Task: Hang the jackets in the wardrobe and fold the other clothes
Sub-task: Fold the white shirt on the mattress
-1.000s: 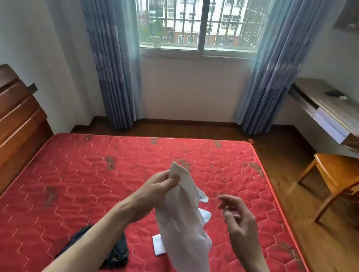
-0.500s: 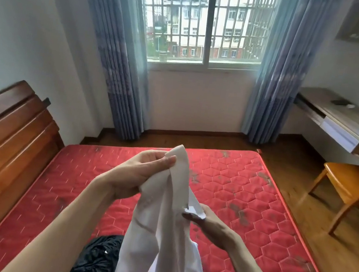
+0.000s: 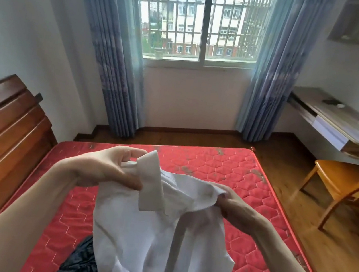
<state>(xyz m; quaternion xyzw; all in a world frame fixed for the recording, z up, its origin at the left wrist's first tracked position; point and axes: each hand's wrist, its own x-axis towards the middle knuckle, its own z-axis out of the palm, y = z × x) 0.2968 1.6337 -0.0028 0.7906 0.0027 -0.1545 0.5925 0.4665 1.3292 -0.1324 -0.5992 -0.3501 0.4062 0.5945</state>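
I have the crumpled white cotton shirt [image 3: 160, 226] held up over the red quilted mattress [image 3: 247, 192], dead centre of my view. My left hand [image 3: 103, 168] pinches its stiff collar at ten o'clock; my right hand [image 3: 235, 204] grips bunched fabric at three. The hem sags toward the black garment [image 3: 78, 262] at seven; I judge it could snag there, or the loose right-hand bunch could slip free.

One head-worn camera looks forward and down across the bed [image 3: 258, 194] toward the window [image 3: 202, 22].
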